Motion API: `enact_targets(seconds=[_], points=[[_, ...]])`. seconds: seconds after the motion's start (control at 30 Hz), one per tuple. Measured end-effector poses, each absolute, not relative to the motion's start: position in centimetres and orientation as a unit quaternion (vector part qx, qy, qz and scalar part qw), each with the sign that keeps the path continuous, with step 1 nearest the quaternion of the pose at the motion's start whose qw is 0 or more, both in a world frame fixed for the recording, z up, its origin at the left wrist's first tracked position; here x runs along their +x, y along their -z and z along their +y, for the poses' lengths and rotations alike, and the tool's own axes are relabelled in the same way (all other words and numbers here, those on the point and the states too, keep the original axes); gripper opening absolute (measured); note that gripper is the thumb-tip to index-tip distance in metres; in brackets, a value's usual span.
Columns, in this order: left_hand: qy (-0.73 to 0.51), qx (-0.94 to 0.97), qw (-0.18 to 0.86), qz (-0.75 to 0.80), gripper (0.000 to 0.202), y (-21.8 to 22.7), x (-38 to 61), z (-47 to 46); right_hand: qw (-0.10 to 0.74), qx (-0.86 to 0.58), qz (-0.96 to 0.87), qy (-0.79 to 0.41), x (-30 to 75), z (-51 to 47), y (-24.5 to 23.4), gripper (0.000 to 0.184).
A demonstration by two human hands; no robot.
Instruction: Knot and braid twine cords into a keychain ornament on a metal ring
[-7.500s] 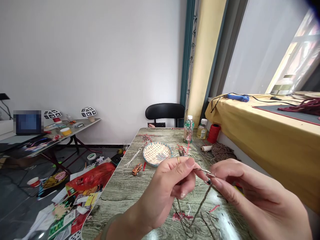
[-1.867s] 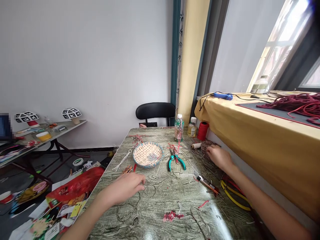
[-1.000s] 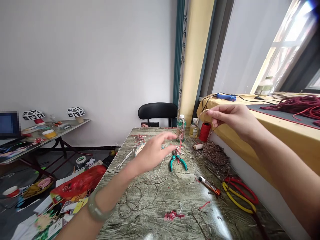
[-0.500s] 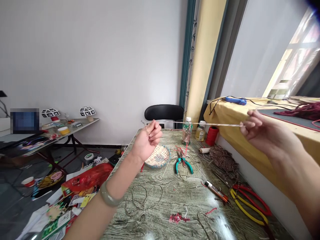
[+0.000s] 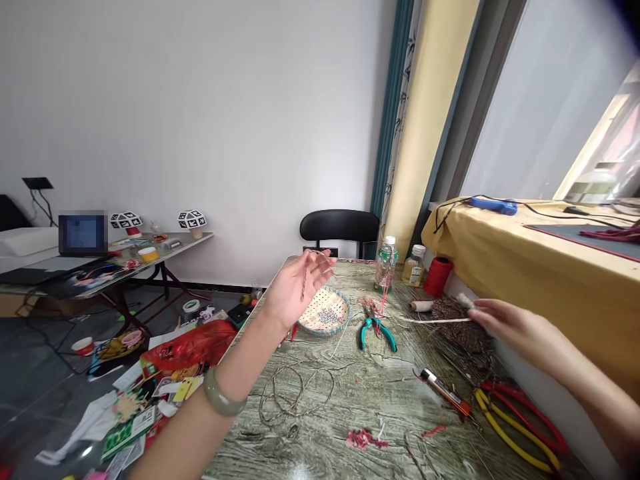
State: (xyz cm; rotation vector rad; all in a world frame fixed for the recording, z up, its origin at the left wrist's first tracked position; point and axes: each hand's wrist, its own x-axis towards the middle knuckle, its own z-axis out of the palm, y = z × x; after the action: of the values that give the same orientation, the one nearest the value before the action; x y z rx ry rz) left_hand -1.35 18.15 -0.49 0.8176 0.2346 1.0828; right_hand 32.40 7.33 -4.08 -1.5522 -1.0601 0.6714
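Observation:
My left hand (image 5: 295,283) is raised over the woven basket (image 5: 345,313), fingers loosely curled and a thin braided cord (image 5: 303,285) pinched near the thumb, its end hanging down the palm. At the right, my right hand (image 5: 520,333) pinches a pale cord (image 5: 435,321) that stretches leftward above the table, with a fluffy white tuft (image 5: 466,301) at its fingertips. Small grey beads (image 5: 329,317) lie in the basket. Teal-handled pliers (image 5: 367,333) rest on the table between the hands. Whether both cords are one piece, I cannot tell.
On the wooden table (image 5: 320,440) lie coiled cord (image 5: 295,400), pink scraps (image 5: 365,439), a lighter-like tube (image 5: 445,392) and red-and-yellow-handled scissors or pliers (image 5: 520,427). A bottle (image 5: 386,267), a jar (image 5: 414,268), a red thread spool (image 5: 438,277) and a brown bundle (image 5: 463,333) stand or lie behind.
The cord stretched taut between both hands has gone slack or parted. My right hand has lowered, and my left hand's fingers have loosened. The view has turned slightly left.

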Motion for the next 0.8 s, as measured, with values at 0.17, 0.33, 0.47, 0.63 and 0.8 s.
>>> enact_targets(seconds=[0.17, 0.33, 0.47, 0.63, 0.8], points=[[-0.425, 0.391, 0.814, 0.061, 0.027, -0.4, 0.6, 15.5, 0.457, -0.576, -0.588, -0.336, 26.3, 7.3, 1.9, 0.037], [-0.400, 0.399, 0.825, 0.002, 0.032, -1.7, 0.9, 13.7, 0.301, -0.478, -0.708, -0.425, 24.0, 8.4, 0.6, 0.038], [-0.376, 0.413, 0.829, -0.034, 0.034, -2.3, 0.6, 12.8, 0.261, -0.501, -0.725, -0.393, 24.0, 9.3, 1.4, 0.027], [-0.350, 0.428, 0.832, -0.047, 0.034, -2.5, 1.0, 11.8, 0.311, -0.414, -0.724, -0.455, 20.0, 7.9, 0.4, 0.054], [-0.396, 0.448, 0.801, 0.004, 0.031, -2.1, 0.8, 12.1, 0.330, -0.425, -0.707, -0.459, 18.0, 5.9, -1.9, 0.017]])
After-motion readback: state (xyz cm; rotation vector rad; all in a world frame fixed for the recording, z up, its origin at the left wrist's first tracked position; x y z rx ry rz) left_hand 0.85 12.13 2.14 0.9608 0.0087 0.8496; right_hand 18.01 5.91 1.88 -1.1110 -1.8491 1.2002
